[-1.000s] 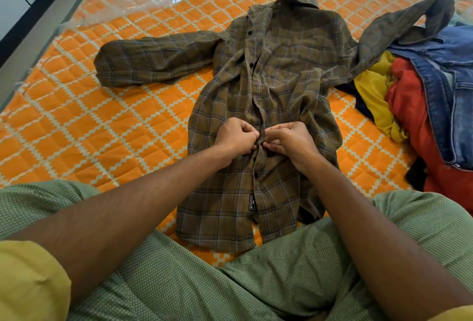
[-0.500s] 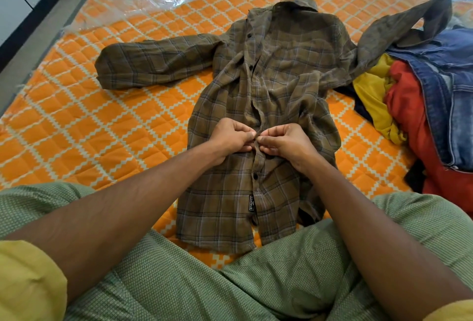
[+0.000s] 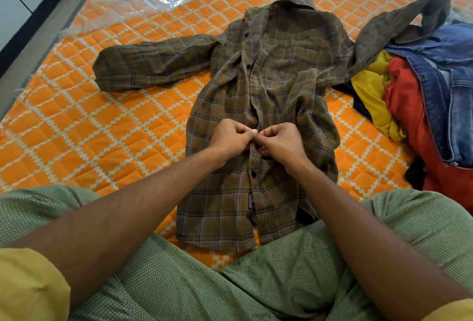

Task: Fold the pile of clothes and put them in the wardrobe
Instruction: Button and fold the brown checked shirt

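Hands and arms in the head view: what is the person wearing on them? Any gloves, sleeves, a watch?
The left hand and right hand are bare: no gloves, rings or watch show. Both forearms are uncovered. A yellow left sleeve and a yellow right sleeve show only at the lower corners of the view. The green trousers have a fine dotted weave.

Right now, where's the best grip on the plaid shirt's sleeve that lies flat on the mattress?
Probably the cuff end of the sleeve, pinched from above on the person's left. It lies flat and straight on the mattress, free end outermost, nothing on it, so it should fold across the shirt cleanly.
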